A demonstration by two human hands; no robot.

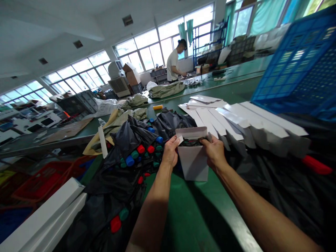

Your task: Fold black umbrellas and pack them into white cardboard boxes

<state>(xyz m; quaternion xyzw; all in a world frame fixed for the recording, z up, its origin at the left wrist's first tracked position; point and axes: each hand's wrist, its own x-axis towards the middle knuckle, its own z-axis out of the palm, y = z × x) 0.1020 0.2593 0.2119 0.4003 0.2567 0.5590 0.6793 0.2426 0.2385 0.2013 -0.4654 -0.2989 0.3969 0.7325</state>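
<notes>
A small white cardboard box (193, 161) stands upright on the green table (194, 217), its top flap open and something dark showing inside. My left hand (171, 151) grips the box's left upper edge. My right hand (214, 151) holds its right upper edge, fingers at the opening. Just left of my hands lies a heap of dark folded items with red, blue and green caps (136, 154).
A fanned stack of flat white box blanks (236, 120) lies behind the box. A blue plastic crate (301, 70) stands at the right. White long boxes (44, 217) and a red basket (44, 180) sit at the lower left. A person (173, 65) works at the far bench.
</notes>
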